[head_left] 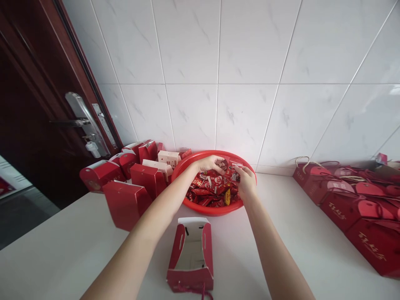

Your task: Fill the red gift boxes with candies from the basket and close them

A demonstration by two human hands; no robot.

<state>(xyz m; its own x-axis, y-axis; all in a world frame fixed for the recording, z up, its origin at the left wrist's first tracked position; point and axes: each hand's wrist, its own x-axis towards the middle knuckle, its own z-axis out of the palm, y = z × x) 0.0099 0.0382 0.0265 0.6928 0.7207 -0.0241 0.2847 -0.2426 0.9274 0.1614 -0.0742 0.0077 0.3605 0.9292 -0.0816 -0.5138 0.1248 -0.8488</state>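
Note:
Both my hands are over a red plastic basket (218, 213) filled with wrapped candies (209, 187). My left hand (211, 163) has its fingers closed on a dark red candy packet (221, 165) on the basket's far side. Opposite it, my right hand (246, 181) pinches a red candy packet (233, 170) with white print. The two packets are close together, and their lower edges are partly hidden by my fingers. Nearer to me, between my forearms, stands an open red gift box (190, 279) with a pale inside and a cord at its front.
Several red and cream boxes (125, 204) stand to the left of the basket. Along the right side of the white table (281, 216) are rows of closed red gift boxes (350, 216) with cord handles. A tiled wall (246, 50) rises behind; a dark door (34, 79) is at left.

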